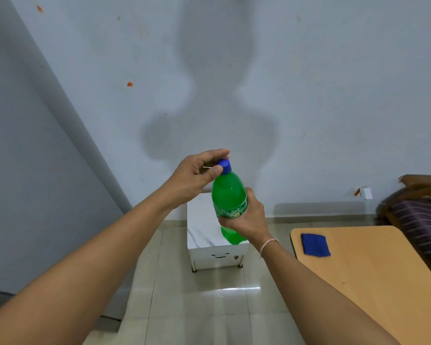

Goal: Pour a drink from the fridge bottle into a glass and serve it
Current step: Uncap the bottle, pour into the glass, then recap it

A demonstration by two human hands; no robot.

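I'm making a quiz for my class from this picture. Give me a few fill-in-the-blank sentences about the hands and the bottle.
1. The bottle is ____ in colour.
2. The left hand pinches the bottle's blue ____.
3. The right hand grips the bottle around its ____.
4. A blue cloth lies on the wooden ____.

Missing words: green; cap; label; table

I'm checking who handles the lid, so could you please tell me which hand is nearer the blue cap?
Left. The left hand pinches the cap; the right hand grips the bottle lower down, around its label.
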